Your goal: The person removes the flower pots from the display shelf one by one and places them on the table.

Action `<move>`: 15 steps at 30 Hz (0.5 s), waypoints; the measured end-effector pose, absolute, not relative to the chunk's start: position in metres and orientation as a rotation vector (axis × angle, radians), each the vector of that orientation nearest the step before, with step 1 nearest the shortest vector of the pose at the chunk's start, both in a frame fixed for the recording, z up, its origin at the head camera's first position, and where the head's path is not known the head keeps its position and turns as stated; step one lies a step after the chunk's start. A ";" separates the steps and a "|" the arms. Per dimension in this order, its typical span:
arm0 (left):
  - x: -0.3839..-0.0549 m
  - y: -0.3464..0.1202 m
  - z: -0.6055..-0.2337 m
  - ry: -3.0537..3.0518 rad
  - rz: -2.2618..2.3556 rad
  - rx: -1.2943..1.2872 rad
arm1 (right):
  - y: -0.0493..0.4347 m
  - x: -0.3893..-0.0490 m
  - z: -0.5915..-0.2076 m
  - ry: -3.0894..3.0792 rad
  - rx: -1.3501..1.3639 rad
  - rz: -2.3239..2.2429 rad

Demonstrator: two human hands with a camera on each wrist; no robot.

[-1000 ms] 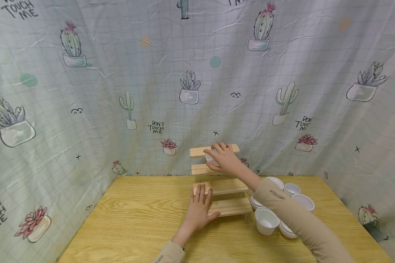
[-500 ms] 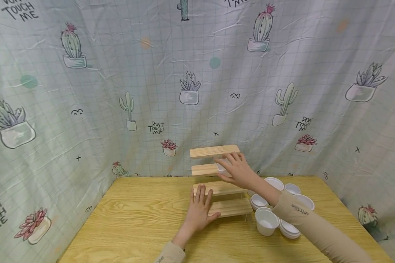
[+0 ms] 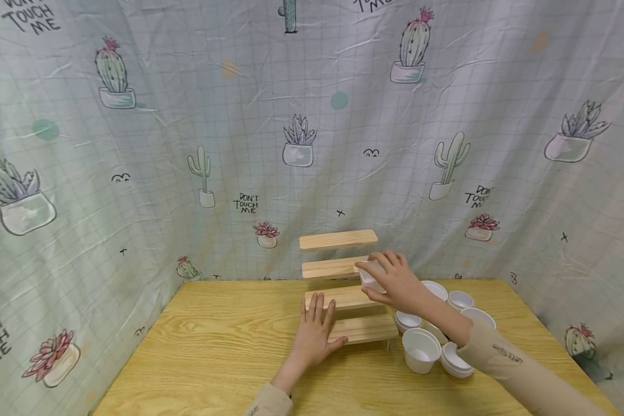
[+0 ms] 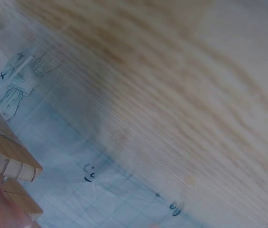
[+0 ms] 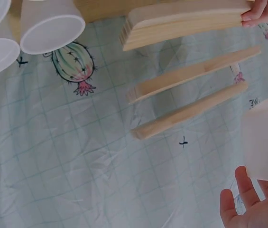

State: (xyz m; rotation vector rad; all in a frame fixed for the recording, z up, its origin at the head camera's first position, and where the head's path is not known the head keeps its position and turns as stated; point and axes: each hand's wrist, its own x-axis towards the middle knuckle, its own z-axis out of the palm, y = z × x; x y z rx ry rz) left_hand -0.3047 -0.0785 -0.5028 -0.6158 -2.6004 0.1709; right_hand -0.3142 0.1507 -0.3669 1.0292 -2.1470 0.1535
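My right hand (image 3: 397, 283) pinches a small white cup (image 3: 370, 274) between thumb and fingers, in front of the right ends of the middle shelves in the head view. The same cup (image 5: 266, 140) shows at the right edge of the right wrist view, fingers along its side. My left hand (image 3: 314, 332) rests with straight fingers on the lower shelves of a stepped wooden stand (image 3: 364, 328). Its pale boards rise in tiers toward the curtain. In the left wrist view a blurred board (image 4: 138, 71) fills most of the picture.
Right of the stand, several white cups and bowls stand on the wood-grain table (image 3: 213, 346), among them a deep cup (image 3: 421, 349), a low stack (image 3: 456, 363) and a small bowl (image 3: 460, 299). A cactus-print curtain (image 3: 343, 173) hangs behind and at both sides.
My right hand has moved down and to the right with the white cup, away from the top shelf. The left hand stays on the stand.
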 end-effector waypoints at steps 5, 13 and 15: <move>-0.306 -0.079 -0.504 -2.607 0.183 -0.615 | 0.162 -0.305 -0.372 -2.146 1.045 0.170; -0.309 -0.079 -0.506 -2.638 0.196 -0.602 | 0.177 -0.288 -0.380 -2.117 1.049 0.151; -0.309 -0.079 -0.506 -2.641 0.196 -0.602 | 0.182 -0.285 -0.381 -2.108 1.037 0.148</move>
